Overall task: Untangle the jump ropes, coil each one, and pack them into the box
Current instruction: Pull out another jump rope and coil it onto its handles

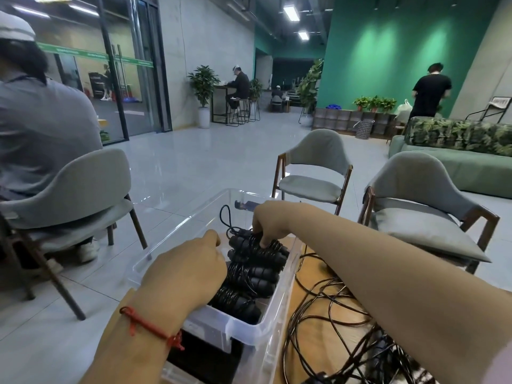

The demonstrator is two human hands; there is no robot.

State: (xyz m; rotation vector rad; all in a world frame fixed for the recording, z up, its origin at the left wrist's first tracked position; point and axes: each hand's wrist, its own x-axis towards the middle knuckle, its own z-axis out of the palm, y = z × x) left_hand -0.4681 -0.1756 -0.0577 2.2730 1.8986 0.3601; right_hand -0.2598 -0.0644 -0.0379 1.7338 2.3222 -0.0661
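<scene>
In the clear plastic box at the counter's left edge, several coiled ropes lay stacked in a row, black, each wound tight around its handles. Right grip reached in from the right over the far end of the row, fingers curled down and the thumb pressing, pinching the top coiled rope. A loose loop of cord from that far bundle stood up against the box's far wall. Left grip was inside the box too, back of the hand up, resting against the near side of the stack; its fingers were curled under and hidden, so couldn't tell whether it held anything. Red string bracelet on the left wrist. Tangled ropes, black, sprawled in loops on the counter just right of the box, under the right forearm. Two grey chairs stood beyond the counter. A person in grey sat on another chair at left, back to the camera. Green sofa far right.
</scene>
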